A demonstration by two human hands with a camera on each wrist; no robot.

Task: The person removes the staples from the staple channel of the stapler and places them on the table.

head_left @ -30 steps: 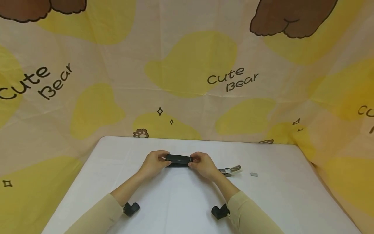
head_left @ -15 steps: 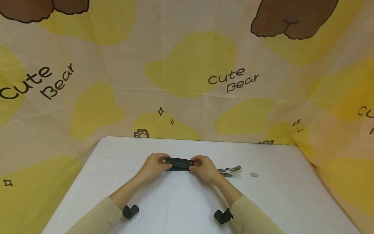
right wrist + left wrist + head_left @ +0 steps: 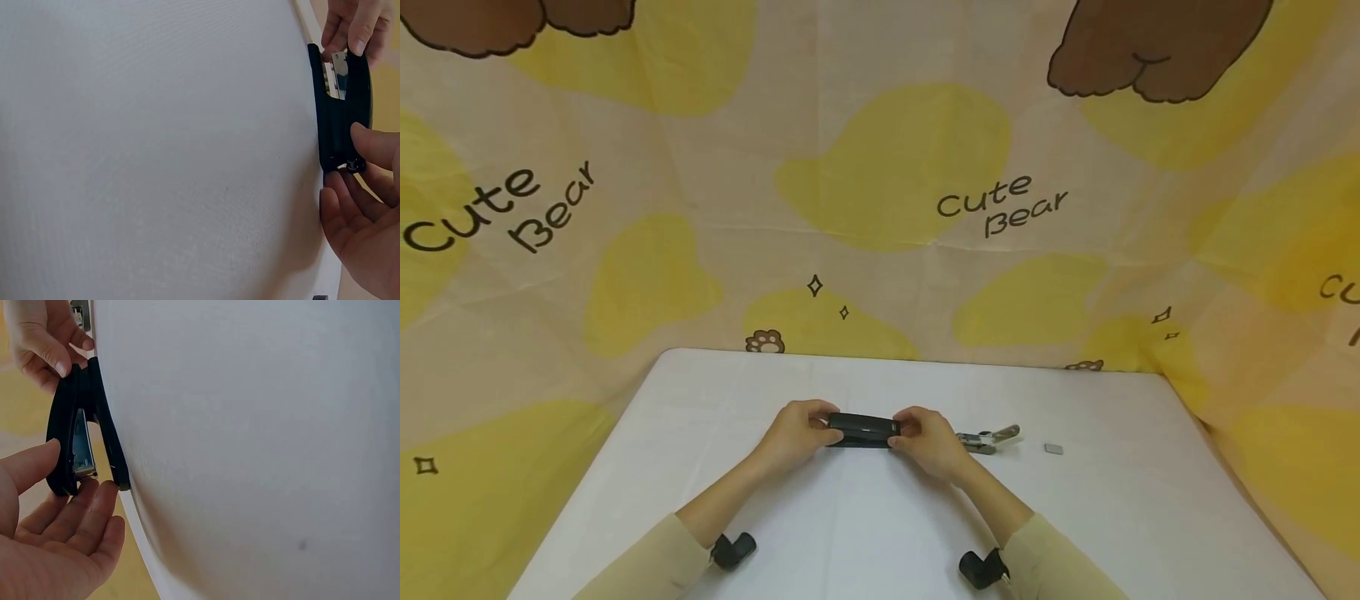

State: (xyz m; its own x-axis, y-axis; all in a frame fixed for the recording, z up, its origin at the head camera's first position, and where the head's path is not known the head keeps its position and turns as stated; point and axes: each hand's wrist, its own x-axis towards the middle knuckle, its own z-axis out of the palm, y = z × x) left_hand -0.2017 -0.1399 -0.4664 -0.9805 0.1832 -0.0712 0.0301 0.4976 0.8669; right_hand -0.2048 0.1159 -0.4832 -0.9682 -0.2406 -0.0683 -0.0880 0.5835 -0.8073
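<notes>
Both hands hold a black stapler (image 3: 863,427) level between them, low over the white table, one at each end. My left hand (image 3: 801,432) pinches its left end, thumb on the near side and fingers behind. In the left wrist view the left thumb presses the stapler's top arm (image 3: 60,456), with the fingertips close to the mouth. The metal staple channel (image 3: 81,447) shows in the gap between arm and base. My right hand (image 3: 927,440) grips the hinge end, its thumb (image 3: 369,140) on the top arm and fingers curled underneath.
Right of the right hand lies a small metal tool (image 3: 988,439) with a raised lever, partly hidden by that hand. Further right is a small grey block (image 3: 1053,448). A patterned yellow cloth (image 3: 880,183) hangs behind the white table (image 3: 1112,500).
The hands and stapler have moved slightly toward the person and a little right. The grip on both ends stays the same; the metal tool and grey block have not moved.
</notes>
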